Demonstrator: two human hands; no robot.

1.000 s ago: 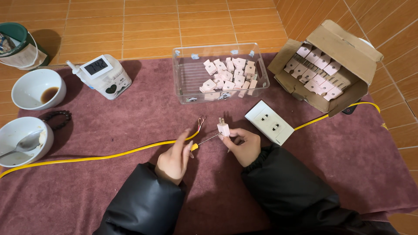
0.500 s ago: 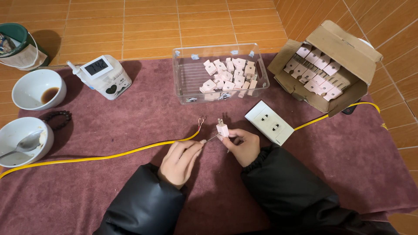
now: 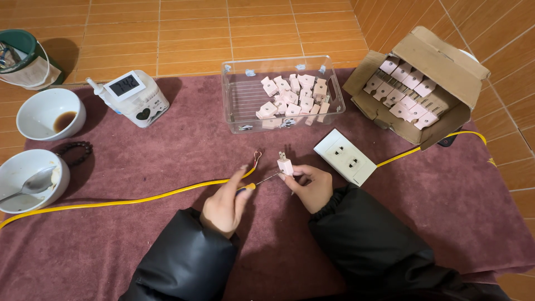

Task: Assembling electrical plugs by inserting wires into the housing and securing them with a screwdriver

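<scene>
My right hand (image 3: 311, 185) grips a small pale pink two-pin plug (image 3: 285, 165), pins up, just above the maroon cloth. My left hand (image 3: 224, 205) holds a thin screwdriver (image 3: 261, 180); its metal tip reaches the plug's side. A yellow cable (image 3: 139, 197) runs under my left hand, and its bare wire ends (image 3: 257, 156) curl up free just left of the plug. A white double wall socket (image 3: 345, 156) lies right of my right hand, joined to another stretch of yellow cable (image 3: 412, 150).
A clear plastic tub (image 3: 234, 106) holds several pink plugs, and a tilted cardboard box (image 3: 446, 56) holds several more. A white digital timer (image 3: 134, 97), two white bowls (image 3: 39, 106) (image 3: 16, 167), a bead bracelet (image 3: 75, 149) and a green bucket (image 3: 25, 56) sit to the left.
My left hand has pulled back from the cable's bare ends and lowered; the screwdriver now shows, its tip against the plug. My right hand has kept the plug nearly still.
</scene>
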